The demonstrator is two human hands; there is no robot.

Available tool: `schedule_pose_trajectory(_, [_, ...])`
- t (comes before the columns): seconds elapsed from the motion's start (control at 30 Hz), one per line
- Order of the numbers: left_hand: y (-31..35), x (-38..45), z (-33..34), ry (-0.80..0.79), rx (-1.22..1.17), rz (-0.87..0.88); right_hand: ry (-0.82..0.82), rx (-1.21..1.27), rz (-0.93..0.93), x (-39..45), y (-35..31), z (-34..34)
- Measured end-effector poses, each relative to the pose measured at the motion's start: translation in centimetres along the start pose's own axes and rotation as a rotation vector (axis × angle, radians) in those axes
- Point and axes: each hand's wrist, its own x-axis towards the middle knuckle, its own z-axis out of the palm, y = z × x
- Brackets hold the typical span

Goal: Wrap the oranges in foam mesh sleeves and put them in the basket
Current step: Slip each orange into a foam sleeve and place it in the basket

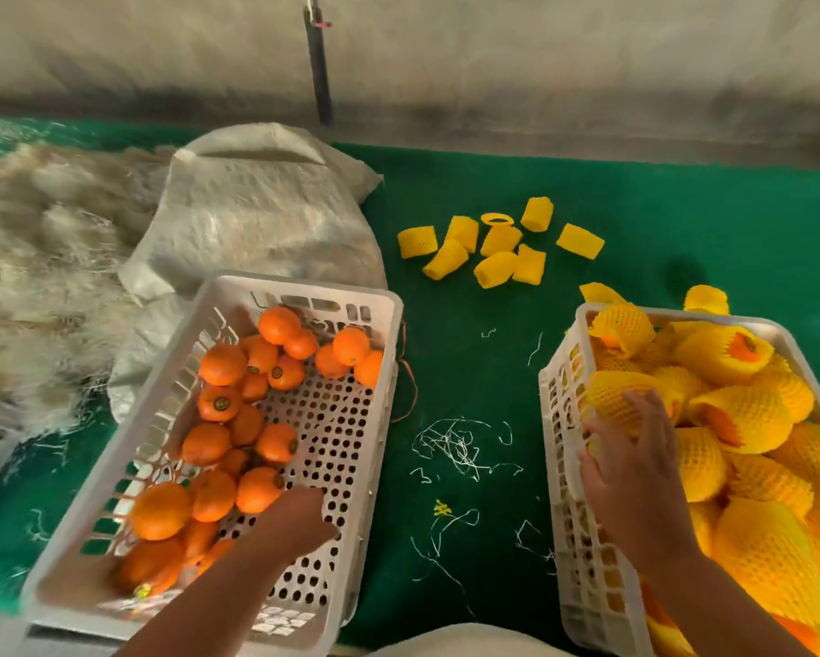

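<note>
Left hand [299, 516] reaching into left basket [379, 419], fingers curled toward bare oranges [237, 419], grip unclear | right hand [633, 471] spread, resting on wrapped orange [609, 395] by right basket [552, 400] near rim | green table [474, 372] strip between hands | spare yellow sleeves [498, 244] beyond | wrapped oranges netted yellow, orange ends showing

Bare oranges [251, 419] in left basket [351, 419], wrapped oranges [730, 419] filling right basket [552, 400], loose yellow sleeves [498, 248] between
</note>
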Motion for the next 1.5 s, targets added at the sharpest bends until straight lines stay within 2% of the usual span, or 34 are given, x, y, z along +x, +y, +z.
schedule_pose_trajectory(0.13, [-1.1, 1.1, -3.7, 0.258, 0.086, -0.079, 0.010, -0.013, -0.001, -0.4, -0.1, 0.9])
schedule_pose_trajectory(0.27, [-3.1, 2.8, -5.2, 0.385, 0.156, -0.043, 0.023, -0.031, -0.002, -0.3, 0.0, 1.2])
schedule_pose_trajectory(0.4, [-5.2, 5.1, -5.1, 0.382, 0.251, -0.048, 0.041, -0.014, 0.013, 0.2, -0.2, 1.1])
schedule_pose_trajectory(0.5, [-6.2, 6.4, -4.7, 0.319, 0.189, -0.058, 0.071, -0.001, 0.016, 0.7, -0.6, 0.8])
schedule_pose_trajectory(0.63, [-6.0, 6.1, -4.6, 0.292, 0.016, -0.071, 0.109, 0.021, 0.055, 1.6, -1.1, -0.2])
schedule_pose_trajectory(0.77, [-4.2, 3.3, -5.5, 0.553, -0.421, 0.007, 0.108, 0.044, 0.168, 2.6, -2.0, -1.2])
schedule_pose_trajectory(0.9, [1.4, 0.3, -9.4, 0.823, -0.695, 0.158, 0.096, 0.114, 0.118, 5.6, -3.5, -2.3])
schedule_pose_trajectory(1.03, [8.3, 0.0, -12.4, 0.854, -0.781, 0.297, 0.050, 0.171, 0.045, 11.4, -5.3, -1.7])
schedule_pose_trajectory(1.17, [13.1, 2.2, -13.0, 0.717, -0.677, 0.407, -0.144, 0.120, 0.035, 18.5, -5.8, 0.4])
schedule_pose_trajectory(1.3, [14.6, 4.6, -12.2, 0.574, -0.514, 0.458, -0.402, -0.074, 0.056, 25.5, -4.7, 3.6])
schedule_pose_trajectory(1.5, [14.2, 6.2, -12.0, 0.576, -0.420, 0.563, -0.806, -0.379, 0.268, 35.9, 1.4, 8.1])
